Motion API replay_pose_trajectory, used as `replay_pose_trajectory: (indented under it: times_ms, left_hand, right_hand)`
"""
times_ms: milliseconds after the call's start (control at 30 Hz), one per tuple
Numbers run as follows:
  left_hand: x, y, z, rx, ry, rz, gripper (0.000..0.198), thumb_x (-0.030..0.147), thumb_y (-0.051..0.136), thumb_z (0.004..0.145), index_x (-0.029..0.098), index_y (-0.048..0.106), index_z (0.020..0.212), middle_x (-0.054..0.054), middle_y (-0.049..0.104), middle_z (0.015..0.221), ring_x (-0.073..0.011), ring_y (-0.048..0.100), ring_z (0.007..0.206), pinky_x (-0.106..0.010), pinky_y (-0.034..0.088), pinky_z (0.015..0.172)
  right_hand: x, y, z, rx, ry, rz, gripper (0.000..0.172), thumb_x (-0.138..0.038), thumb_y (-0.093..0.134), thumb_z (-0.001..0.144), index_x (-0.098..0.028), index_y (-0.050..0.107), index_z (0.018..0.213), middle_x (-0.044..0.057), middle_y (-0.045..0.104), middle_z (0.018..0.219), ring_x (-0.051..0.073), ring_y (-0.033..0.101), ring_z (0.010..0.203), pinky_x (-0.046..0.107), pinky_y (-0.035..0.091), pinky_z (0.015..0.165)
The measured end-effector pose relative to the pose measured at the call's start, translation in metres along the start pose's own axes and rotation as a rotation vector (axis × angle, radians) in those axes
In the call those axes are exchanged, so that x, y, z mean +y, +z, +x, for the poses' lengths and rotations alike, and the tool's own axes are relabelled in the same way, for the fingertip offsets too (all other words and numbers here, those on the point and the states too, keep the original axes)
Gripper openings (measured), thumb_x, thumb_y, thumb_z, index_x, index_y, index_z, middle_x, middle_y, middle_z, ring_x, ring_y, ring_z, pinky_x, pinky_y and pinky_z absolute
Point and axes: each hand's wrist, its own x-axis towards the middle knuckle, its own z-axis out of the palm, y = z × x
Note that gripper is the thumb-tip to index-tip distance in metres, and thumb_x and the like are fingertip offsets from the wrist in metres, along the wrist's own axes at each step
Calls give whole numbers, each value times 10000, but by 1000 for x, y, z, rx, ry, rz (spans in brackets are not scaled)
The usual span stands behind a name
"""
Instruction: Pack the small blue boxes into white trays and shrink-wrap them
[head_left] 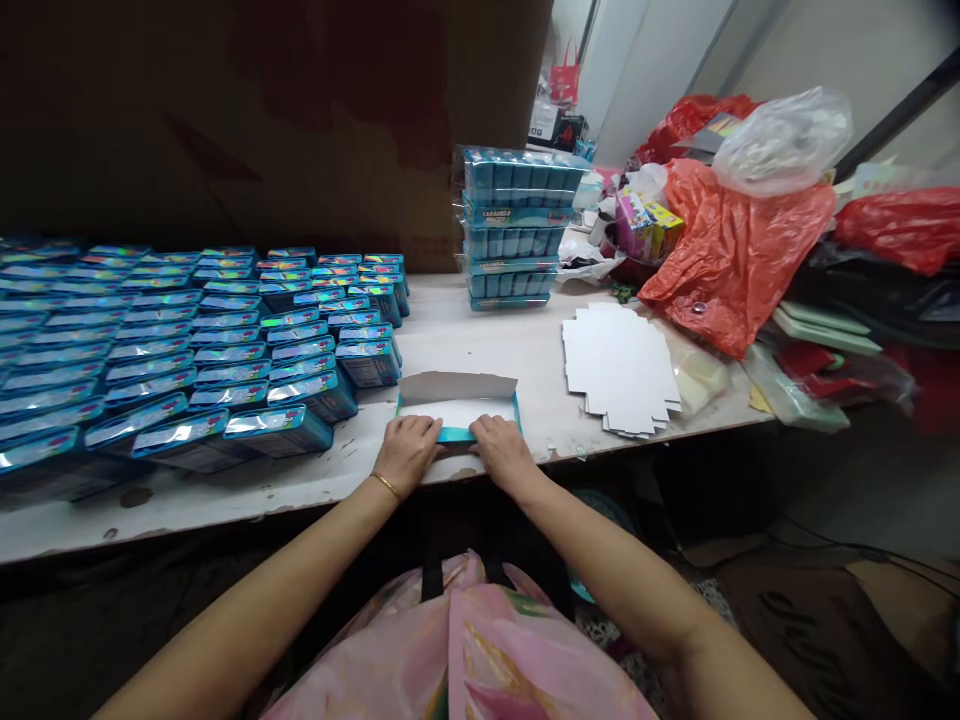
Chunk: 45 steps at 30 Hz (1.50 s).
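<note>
At the table (480, 340), left hand (407, 455) and right hand (504, 452) curl over a carton (457, 410).

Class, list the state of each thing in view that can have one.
Cardboard tray, open on top
Left hand, curled on tray
Right hand, curled on tray
Blue packs, arranged in rows
Caramelo packs, stacked, plastic-wrapped
Cardboard blanks, flat, piled
Red plastic bag, crumpled

My left grip (407, 452) and right grip (505, 452) hide both ends of the open box's (457, 409) near wall. The left edge cuts off my blue packs (229, 355), their print too blurred to read. I can't tell what the orange-red bag (724, 240) holds.
</note>
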Motion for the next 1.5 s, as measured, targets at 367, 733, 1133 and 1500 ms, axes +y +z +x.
replay_pose_trajectory:
  times_ms: [367, 733, 1133, 1500]
  left_hand:
    - [21, -27, 17, -458, -221, -77, 425, 484, 373, 826, 155, 639, 793, -126, 652, 809, -225, 604, 796, -303, 419, 694]
    - [-17, -64, 43, -130, 326, -138, 571, 172, 505, 717, 202, 391, 1276, -93, 328, 1388, -269, 183, 1303, -490, 102, 1046]
    - [37, -11, 56, -225, 34, -273, 312, 436, 407, 829, 184, 519, 977, -65, 593, 888, -191, 542, 815, -305, 400, 720]
    - [33, 7, 8, -169, 57, 110, 209, 278, 438, 835, 115, 567, 814, -109, 559, 792, -253, 517, 807, -358, 407, 679]
  right_hand:
    - [39, 7, 15, -173, -154, 115, 143, -258, 499, 817, -208, 579, 924, 44, 612, 932, 177, 524, 871, 271, 374, 695]
    - [81, -52, 50, 132, -155, 198, 479, -20, 295, 819, -187, 452, 1240, 54, 384, 1348, 170, 265, 1268, 392, 207, 1036]
    - [8, 17, -39, 198, 147, 71, 306, -201, 443, 842, -163, 499, 1140, 107, 524, 1123, 226, 423, 1054, 352, 357, 896]
    - [30, 26, -28, 68, 74, -65, 130, -294, 514, 821, -167, 543, 827, 78, 561, 816, 198, 496, 793, 306, 350, 687]
